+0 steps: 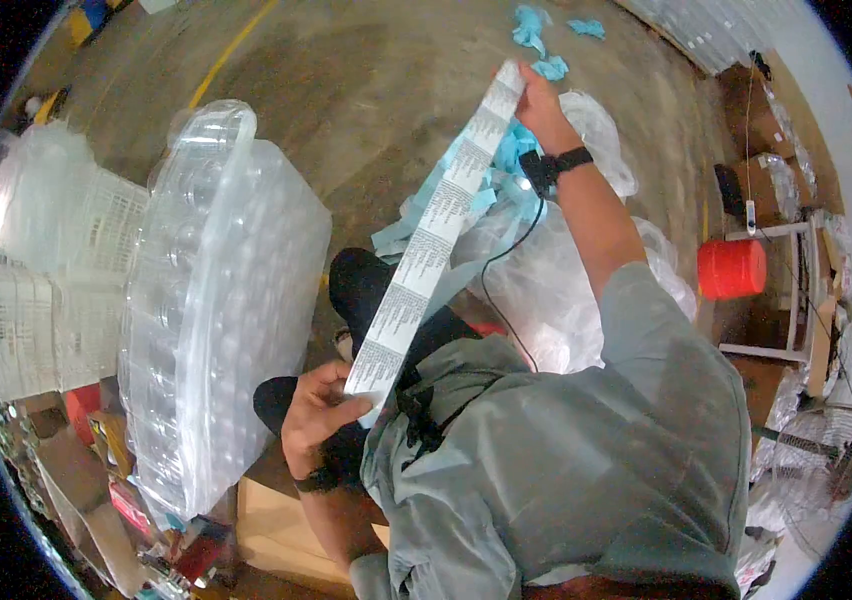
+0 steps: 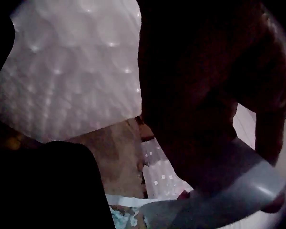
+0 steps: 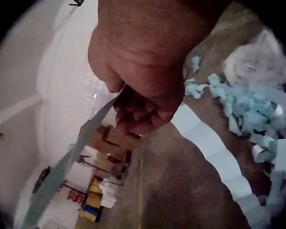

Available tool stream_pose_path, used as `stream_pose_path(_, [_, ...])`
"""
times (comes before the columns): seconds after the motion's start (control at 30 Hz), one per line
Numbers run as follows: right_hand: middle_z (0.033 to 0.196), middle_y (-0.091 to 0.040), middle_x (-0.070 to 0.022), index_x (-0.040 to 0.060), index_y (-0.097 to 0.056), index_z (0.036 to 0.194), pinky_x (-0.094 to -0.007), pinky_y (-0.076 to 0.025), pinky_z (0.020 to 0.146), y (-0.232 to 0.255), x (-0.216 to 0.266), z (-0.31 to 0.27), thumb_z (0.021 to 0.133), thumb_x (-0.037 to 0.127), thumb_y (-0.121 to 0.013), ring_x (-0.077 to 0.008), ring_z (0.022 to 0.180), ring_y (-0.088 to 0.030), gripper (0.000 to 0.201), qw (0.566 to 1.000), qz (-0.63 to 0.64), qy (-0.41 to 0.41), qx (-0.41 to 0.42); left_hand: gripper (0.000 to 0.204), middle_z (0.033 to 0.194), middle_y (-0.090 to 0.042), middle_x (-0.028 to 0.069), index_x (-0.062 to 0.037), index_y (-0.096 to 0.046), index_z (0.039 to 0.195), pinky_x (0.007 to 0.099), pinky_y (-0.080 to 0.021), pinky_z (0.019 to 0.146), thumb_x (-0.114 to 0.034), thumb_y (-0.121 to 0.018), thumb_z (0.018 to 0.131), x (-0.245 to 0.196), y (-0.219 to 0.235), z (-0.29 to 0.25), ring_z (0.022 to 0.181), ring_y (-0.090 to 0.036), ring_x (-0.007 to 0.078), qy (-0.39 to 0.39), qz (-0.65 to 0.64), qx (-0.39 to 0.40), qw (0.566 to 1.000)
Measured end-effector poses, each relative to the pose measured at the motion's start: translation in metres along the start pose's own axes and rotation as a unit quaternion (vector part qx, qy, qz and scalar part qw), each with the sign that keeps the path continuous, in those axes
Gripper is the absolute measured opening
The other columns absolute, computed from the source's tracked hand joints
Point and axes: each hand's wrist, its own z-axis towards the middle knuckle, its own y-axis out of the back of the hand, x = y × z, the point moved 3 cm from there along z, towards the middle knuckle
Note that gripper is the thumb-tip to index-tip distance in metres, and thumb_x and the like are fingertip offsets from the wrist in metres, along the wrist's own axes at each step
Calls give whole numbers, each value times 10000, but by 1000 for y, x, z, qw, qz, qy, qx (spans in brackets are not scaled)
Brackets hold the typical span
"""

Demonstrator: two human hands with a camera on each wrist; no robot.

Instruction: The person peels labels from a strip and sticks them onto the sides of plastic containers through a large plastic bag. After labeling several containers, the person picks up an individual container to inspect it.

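A long white strip of printed labels [image 1: 426, 250] stretches diagonally between both hands in the head view. My left hand [image 1: 321, 408] pinches its lower end between thumb and fingers; in the left wrist view that hand [image 2: 205, 90] is very dark, with the strip [image 2: 219, 202] beneath it. At the upper end my right hand [image 1: 543, 105] grips the strip. The right wrist view shows this hand [image 3: 143, 67] with curled fingers, the strip [image 3: 62, 167] running down to the left, and a pale blue length [image 3: 214, 148] trailing to the lower right.
Crumpled blue backing [image 1: 529, 28] and clear plastic bags [image 1: 556, 270] lie on the floor. Left of the knees stands a large stack of clear plastic trays [image 1: 256, 290], with white crates [image 1: 56, 320] beyond. A red bucket [image 1: 732, 269] and a fan [image 1: 836, 455] are at the right.
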Motion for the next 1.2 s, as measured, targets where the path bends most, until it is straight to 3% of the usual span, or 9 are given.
stream_pose_path(0.03, [1106, -657, -121, 19, -578, 1154, -452, -515, 923, 9, -3, 0, 1016, 274, -489, -281, 1029, -627, 303, 994, -98, 57, -3, 290, 925, -702, 63, 32, -637, 1078, 259, -501, 724, 32, -728, 802, 1, 3, 0, 809, -641, 107, -2, -4, -3, 1000])
stream_pose_path(0.1, [1115, -649, -126, 18, -562, 1163, -475, -505, 936, -3, -17, -48, 1024, 312, -476, -292, 1028, -626, 337, 953, 207, -198, -100, 292, 942, -700, 54, 26, -636, 1084, 251, -501, 735, 33, -730, 808, 6, 9, 0, 823, -635, 96, 24, 20, 0, 999])
stream_pose_path(0.2, [1162, -645, -138, 14, -512, 1244, -471, -478, 988, -74, -5, -136, 1034, 381, -443, -303, 1088, -625, 429, 925, 226, -302, -36, 278, 941, -698, 53, 24, -630, 1092, 248, -506, 725, 38, -715, 828, 8, 5, 0, 816, -634, 93, 40, 21, -26, 999])
stream_pose_path(0.4, [968, -712, -102, 51, -664, 1040, -331, -546, 718, -142, -53, -261, 983, 387, -574, -187, 815, -683, 353, 840, -126, -501, 167, 228, 888, -682, 56, 22, -610, 1109, 252, -512, 628, 12, -672, 890, -1, 3, 15, 726, -631, 99, 16, 40, -13, 999])
stream_pose_path(0.47, [817, -706, -81, 6, -682, 928, -312, -543, 674, -169, -27, -256, 975, 309, -596, -183, 693, -668, 318, 886, -342, -195, 244, 213, 876, -671, 49, 16, -609, 1104, 257, -511, 620, -5, -666, 901, -2, 5, 19, 707, -620, 90, 28, 91, -22, 995])
stream_pose_path(0.53, [881, -708, -85, -19, -654, 1024, -318, -543, 750, -198, 22, -256, 956, 234, -622, -176, 781, -674, 263, 908, -287, -204, 226, 215, 861, -662, 31, 10, -607, 1111, 257, -504, 607, -26, -667, 907, -3, 5, 19, 711, -611, 79, 7, 123, -42, 991])
stream_pose_path(0.67, [1060, -694, -126, 26, -613, 1210, -366, -507, 907, -277, 113, -266, 868, 159, -696, -245, 985, -668, 376, 902, -214, 95, 362, 237, 875, -658, 21, 1, -607, 1135, 248, -498, 634, -31, -667, 908, -2, 5, 17, 746, -606, 80, 12, 104, -46, 993])
stream_pose_path(0.87, [1067, -695, -129, 36, -604, 1262, -360, -508, 895, -336, 111, -279, 813, 195, -742, -248, 993, -664, 496, 780, -155, 6, 606, 296, 973, -656, 32, -15, -587, 1182, 261, -509, 716, 0, -660, 896, -7, 12, 4, 845, -605, 93, -68, 118, -53, 989])
stream_pose_path(1.2, [930, -677, -50, 81, -623, 1245, -307, -489, 805, -317, 160, -200, 822, 191, -742, -137, 884, -620, 453, 764, -236, -50, 599, 504, 981, -665, 71, -58, -549, 1252, 346, -518, 738, 14, -741, 792, -41, 12, 25, 851, -612, 162, -126, 289, -61, 947])
